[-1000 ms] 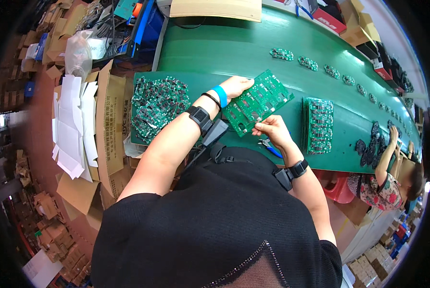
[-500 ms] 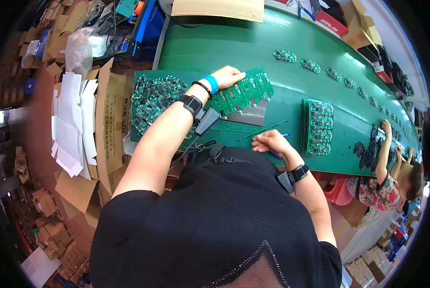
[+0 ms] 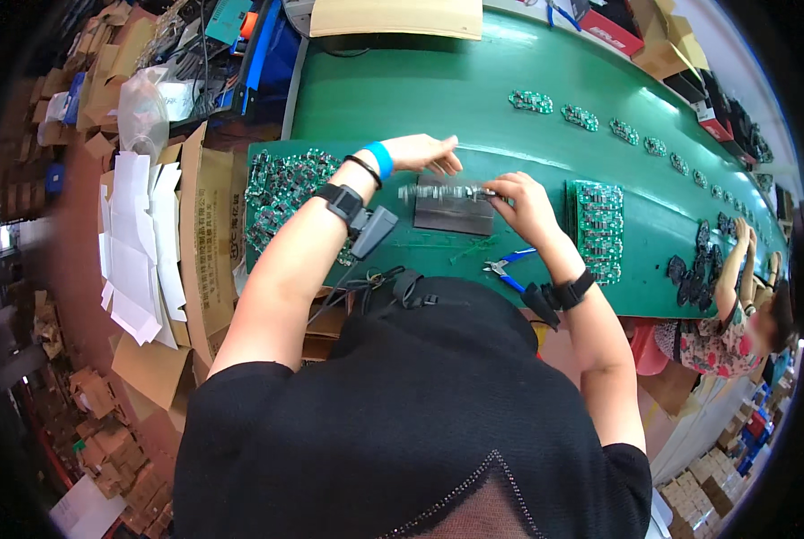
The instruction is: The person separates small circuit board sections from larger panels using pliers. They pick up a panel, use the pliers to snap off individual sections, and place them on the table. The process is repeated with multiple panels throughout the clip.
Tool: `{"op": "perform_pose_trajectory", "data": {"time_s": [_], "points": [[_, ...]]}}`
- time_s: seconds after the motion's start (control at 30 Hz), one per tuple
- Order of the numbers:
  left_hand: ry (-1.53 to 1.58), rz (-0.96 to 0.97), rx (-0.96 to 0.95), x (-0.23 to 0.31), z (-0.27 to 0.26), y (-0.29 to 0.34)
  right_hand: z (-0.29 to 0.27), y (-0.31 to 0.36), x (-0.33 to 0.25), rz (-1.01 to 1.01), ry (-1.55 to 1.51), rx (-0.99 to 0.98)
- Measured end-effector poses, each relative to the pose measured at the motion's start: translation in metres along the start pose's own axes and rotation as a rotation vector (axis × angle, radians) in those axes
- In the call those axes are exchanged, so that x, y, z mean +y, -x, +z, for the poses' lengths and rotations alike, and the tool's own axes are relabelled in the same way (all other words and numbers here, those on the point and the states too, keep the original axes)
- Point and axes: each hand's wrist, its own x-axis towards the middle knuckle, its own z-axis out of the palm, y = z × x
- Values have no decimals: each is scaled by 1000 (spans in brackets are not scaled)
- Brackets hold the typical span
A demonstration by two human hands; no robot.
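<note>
My right hand (image 3: 523, 207) pinches one end of a green circuit board panel (image 3: 442, 191), which is tipped nearly edge-on and blurred by motion. The panel hangs over a flat dark grey block (image 3: 454, 218) on the green bench. Just above the panel's left part is my left hand (image 3: 427, 154), fingers apart and nothing visible in it. Blue-handled cutters (image 3: 509, 268) lie below my right hand, their jaws pointing left. Thin green offcut strips (image 3: 474, 251) rest near the bench's front edge, left of the cutters.
Small loose circuit boards form a heap (image 3: 285, 193) at left. Right of my hands stands a stack of board panels (image 3: 597, 229). Single boards (image 3: 579, 117) line the far side of the green surface (image 3: 393, 90). A co-worker (image 3: 720, 337) handles dark parts at far right. Cardboard boxes (image 3: 209, 234) stand left.
My left hand has let go of the panel. My right hand has moved up from beside the cutters and taken it, and the panel has turned from face-up to nearly edge-on.
</note>
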Motion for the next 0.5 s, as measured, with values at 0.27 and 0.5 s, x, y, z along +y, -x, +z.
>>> {"op": "perform_pose_trajectory", "data": {"time_s": [0.27, 0.5], "points": [[-193, 248, 93, -30, 10, 6, 24, -19, 15, 284, -222, -117], [-115, 320, 190, -43, 25, -1, 19, -16, 14, 132, 39, -68]]}}
